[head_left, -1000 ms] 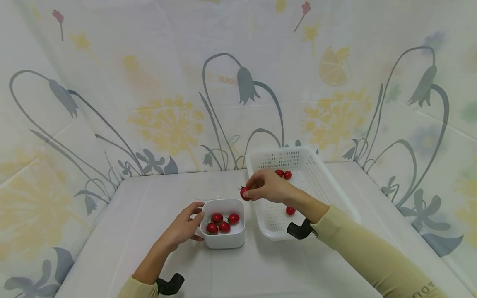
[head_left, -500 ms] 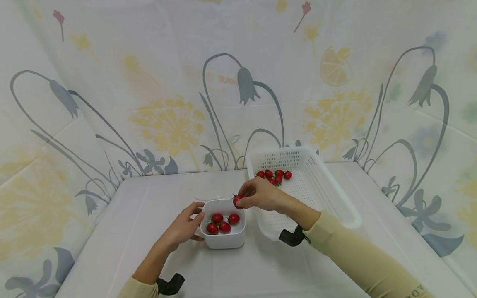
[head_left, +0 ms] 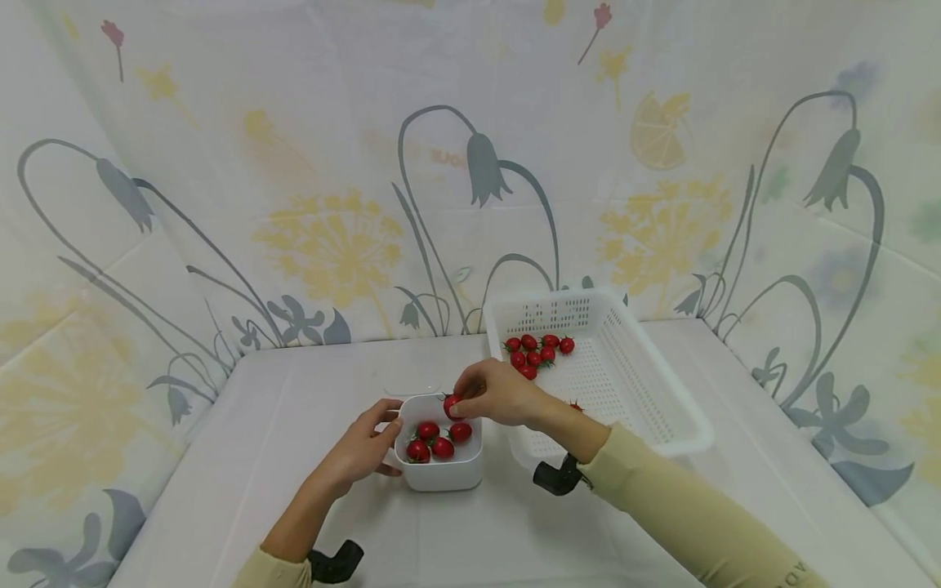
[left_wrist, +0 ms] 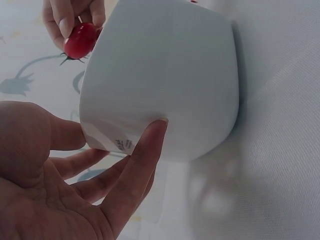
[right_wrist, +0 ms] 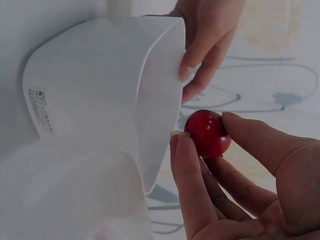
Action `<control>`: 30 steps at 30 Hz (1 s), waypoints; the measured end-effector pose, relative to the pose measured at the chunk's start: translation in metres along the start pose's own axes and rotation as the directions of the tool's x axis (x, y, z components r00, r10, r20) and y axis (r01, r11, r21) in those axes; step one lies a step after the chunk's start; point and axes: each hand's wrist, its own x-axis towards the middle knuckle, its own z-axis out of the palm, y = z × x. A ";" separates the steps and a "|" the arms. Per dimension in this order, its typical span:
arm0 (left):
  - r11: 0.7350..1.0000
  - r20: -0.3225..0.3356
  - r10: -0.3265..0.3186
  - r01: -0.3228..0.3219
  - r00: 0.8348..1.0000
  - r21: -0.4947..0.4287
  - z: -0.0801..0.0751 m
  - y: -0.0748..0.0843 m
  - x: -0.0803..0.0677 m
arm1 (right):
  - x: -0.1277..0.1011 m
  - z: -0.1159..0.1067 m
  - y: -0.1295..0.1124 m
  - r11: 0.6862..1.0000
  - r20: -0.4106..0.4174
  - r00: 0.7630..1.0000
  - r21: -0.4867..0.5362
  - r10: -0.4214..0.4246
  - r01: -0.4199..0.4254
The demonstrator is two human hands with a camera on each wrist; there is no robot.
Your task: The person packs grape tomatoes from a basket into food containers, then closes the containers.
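A white square-cornered container stands on the table with several cherry tomatoes inside. My left hand holds its left side; in the left wrist view the thumb is at the rim and a finger lies along the outer wall. Between thumb and fingertips my right hand pinches another cherry tomato, over the container's far right corner. Its green calyx shows in the left wrist view.
To the right stands a white perforated basket, with several more tomatoes grouped at its far left. One tomato is partly hidden behind my right arm. A faint clear rounded outline lies behind the container. A printed cloth hangs behind.
My right hand has carried the pinched tomato leftward and slightly down, from beside the basket to over the container. The left hand and container have stayed put.
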 end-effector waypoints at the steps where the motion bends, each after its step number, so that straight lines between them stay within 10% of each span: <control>1: 1.000 0.000 0.001 -0.001 1.000 -0.002 0.000 0.000 0.000 | 0.001 0.002 0.000 1.000 -0.004 1.000 -0.006 0.001 -0.001; 30: 1.000 0.015 0.005 -0.005 1.000 -0.030 -0.002 0.001 -0.002 | 0.023 0.058 0.004 0.981 -0.080 0.997 -0.190 0.019 -0.034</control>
